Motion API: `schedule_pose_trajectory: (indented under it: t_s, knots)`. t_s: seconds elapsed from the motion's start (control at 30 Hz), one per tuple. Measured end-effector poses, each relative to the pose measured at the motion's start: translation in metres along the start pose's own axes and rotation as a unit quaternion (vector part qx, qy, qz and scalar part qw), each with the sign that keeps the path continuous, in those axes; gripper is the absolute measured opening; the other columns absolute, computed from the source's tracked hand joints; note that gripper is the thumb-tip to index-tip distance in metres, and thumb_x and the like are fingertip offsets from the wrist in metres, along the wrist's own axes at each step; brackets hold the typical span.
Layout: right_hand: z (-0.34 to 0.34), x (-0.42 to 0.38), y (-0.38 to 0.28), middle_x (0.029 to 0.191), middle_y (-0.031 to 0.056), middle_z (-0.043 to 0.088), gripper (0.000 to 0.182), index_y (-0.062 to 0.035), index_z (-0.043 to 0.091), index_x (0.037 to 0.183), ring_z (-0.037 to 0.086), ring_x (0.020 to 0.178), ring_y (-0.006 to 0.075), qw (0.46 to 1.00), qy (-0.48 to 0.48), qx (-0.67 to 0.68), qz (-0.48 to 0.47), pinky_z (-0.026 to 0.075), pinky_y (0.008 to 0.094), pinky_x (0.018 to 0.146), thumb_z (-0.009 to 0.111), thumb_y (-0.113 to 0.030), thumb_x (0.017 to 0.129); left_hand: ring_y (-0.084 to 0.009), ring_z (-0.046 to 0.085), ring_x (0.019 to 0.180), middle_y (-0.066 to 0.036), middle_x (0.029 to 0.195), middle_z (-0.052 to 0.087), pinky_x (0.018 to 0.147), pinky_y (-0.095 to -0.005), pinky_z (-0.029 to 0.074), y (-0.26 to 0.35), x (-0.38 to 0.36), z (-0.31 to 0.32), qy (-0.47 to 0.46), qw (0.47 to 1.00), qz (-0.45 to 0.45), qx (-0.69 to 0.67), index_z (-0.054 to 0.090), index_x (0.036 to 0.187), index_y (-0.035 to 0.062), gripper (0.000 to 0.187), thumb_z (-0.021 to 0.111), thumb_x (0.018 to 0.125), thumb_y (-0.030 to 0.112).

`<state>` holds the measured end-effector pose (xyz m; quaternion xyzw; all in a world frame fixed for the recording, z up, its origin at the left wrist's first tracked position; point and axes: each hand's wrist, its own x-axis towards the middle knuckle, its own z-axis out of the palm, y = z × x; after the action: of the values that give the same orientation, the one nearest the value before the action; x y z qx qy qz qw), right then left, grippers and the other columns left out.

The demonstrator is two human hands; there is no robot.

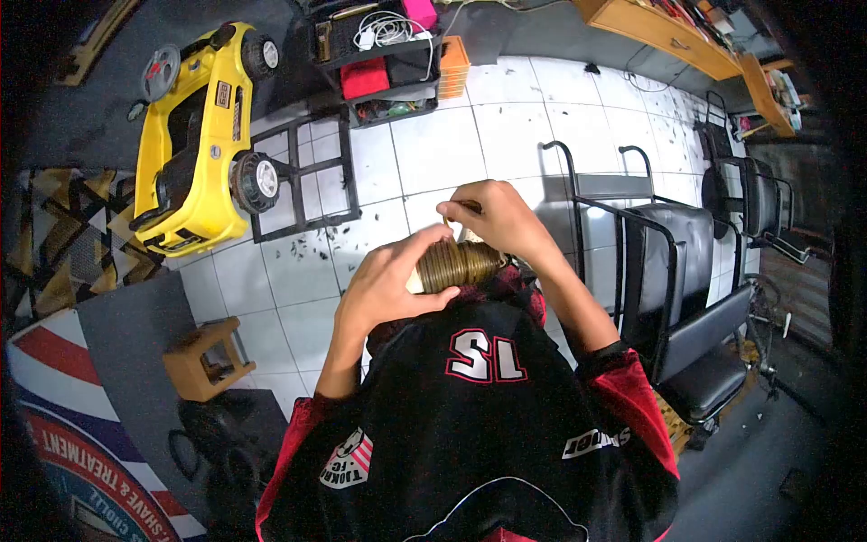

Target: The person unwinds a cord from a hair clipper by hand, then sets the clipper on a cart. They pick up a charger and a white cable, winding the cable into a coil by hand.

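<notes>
My left hand [388,280] is wrapped round a ribbed golden-brown cylinder [461,264], thumb on the near side and fingers on the far side. Closely stacked rings or windings circle its body, and a pale end shows by my left palm. My right hand [497,217] is closed in a pinch just above the cylinder's right part. A small brownish bit shows at its fingers, too little to name. Something whitish lies under that hand, partly hidden. The cylinder is held over my lap, in front of my black and red shirt [488,406].
A yellow toy car [203,154] and a black frame [348,172] are at the far left. A black cart [379,59] holds white cables. Black metal chairs [668,262] stand at right. A small wooden stool [203,361] is at left. Dark scraps dot the white tiles.
</notes>
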<state>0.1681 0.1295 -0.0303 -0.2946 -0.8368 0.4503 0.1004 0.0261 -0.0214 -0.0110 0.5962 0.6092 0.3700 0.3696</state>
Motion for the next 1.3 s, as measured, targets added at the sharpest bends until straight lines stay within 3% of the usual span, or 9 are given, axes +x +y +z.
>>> schedule_pose_trajectory:
  t_s: [0.13,0.27,0.4,0.5,0.77,1.0,1.1,1.2,1.3]
  knots:
    - [-0.007,0.004,0.018,0.066,0.0092,0.062,0.027,0.0042,0.068,0.084,0.054,0.061,0.0113,0.991,-0.098,0.084,0.037,0.045,0.0287,0.058,0.068,-0.022,0.087,-0.0309,0.066,0.096,-0.015,0.108,0.065,0.084,-0.0367,0.053,-0.003,-0.001,0.000,0.015,0.996,0.062,0.055,0.060,0.116,0.0046,0.057,0.081,0.064,0.020]
    - [0.009,-0.002,0.042,0.079,0.0050,0.063,0.023,0.0042,0.063,0.093,0.055,0.075,0.0095,0.966,-0.141,0.216,0.022,0.046,0.0275,0.069,0.062,-0.019,0.092,-0.0311,0.066,0.093,-0.015,0.109,0.064,0.082,-0.0387,0.053,-0.001,-0.003,0.003,0.054,0.995,0.071,0.036,0.062,0.116,0.0076,0.054,0.079,0.066,0.021]
    - [0.036,-0.017,0.069,0.081,0.0086,0.065,0.017,0.0023,0.063,0.093,0.060,0.077,0.0171,0.935,-0.110,0.297,-0.158,0.049,0.0327,0.072,0.057,-0.014,0.089,-0.0310,0.065,0.099,-0.017,0.114,0.063,0.086,-0.0384,0.052,0.005,-0.002,0.000,0.107,0.991,0.072,0.020,0.061,0.116,0.0057,0.053,0.077,0.067,0.016]
    - [0.050,-0.036,0.068,0.082,0.0080,0.066,0.019,0.0040,0.061,0.092,0.061,0.078,0.0147,0.961,-0.183,0.208,0.022,0.049,0.0311,0.071,0.055,-0.014,0.090,-0.0283,0.057,0.112,-0.019,0.122,0.058,0.094,-0.0372,0.047,-0.013,0.000,0.000,0.118,0.987,0.037,-0.104,0.055,0.120,-0.0014,0.053,0.073,0.073,0.016]
    - [0.034,-0.049,0.039,0.068,-0.0012,0.051,0.019,-0.0015,0.058,0.091,0.046,0.063,0.0054,0.945,-0.039,0.325,0.021,0.040,0.0222,0.057,0.051,-0.018,0.098,-0.0167,0.056,0.101,-0.011,0.109,0.059,0.092,-0.0302,0.043,-0.023,-0.002,-0.021,0.232,0.959,-0.025,-0.162,0.051,0.121,-0.0018,0.047,0.068,0.082,0.019]
    - [0.006,-0.053,0.013,0.082,0.0136,0.065,0.015,0.0010,0.062,0.092,0.063,0.071,0.0275,0.996,-0.030,0.085,-0.023,0.049,0.0355,0.066,0.059,-0.014,0.091,-0.0126,0.058,0.091,-0.008,0.101,0.062,0.080,-0.0267,0.047,-0.029,-0.002,-0.018,0.280,0.912,-0.119,-0.274,0.053,0.120,-0.0017,0.039,0.064,0.087,0.015]
    - [0.006,-0.057,0.004,0.078,0.0116,0.065,0.015,0.0007,0.064,0.094,0.061,0.060,0.0163,0.996,0.028,0.076,-0.041,0.048,0.0298,0.057,0.059,-0.013,0.093,-0.0104,0.060,0.067,-0.007,0.093,0.062,0.052,-0.0235,0.047,-0.040,-0.002,-0.017,0.287,0.920,-0.125,-0.236,0.050,0.123,0.0016,0.042,0.060,0.089,0.025]
    - [0.000,-0.062,-0.016,0.078,0.0113,0.066,0.014,0.0001,0.065,0.096,0.062,0.061,0.0181,0.988,-0.018,0.149,0.040,0.050,0.0296,0.059,0.059,-0.012,0.092,-0.0108,0.058,0.082,-0.007,0.097,0.062,0.070,-0.0246,0.047,-0.037,-0.003,-0.017,0.293,0.906,-0.146,-0.270,0.052,0.122,0.0000,0.040,0.064,0.087,0.017]
    - [-0.013,-0.064,-0.028,0.085,0.0155,0.068,0.012,-0.0001,0.065,0.096,0.067,0.081,0.0297,0.986,-0.093,0.141,-0.010,0.052,0.0375,0.072,0.059,-0.007,0.089,-0.0118,0.057,0.091,-0.007,0.102,0.062,0.080,-0.0252,0.047,-0.039,-0.005,-0.017,0.293,0.916,-0.146,-0.232,0.053,0.120,-0.0009,0.041,0.068,0.085,0.014]
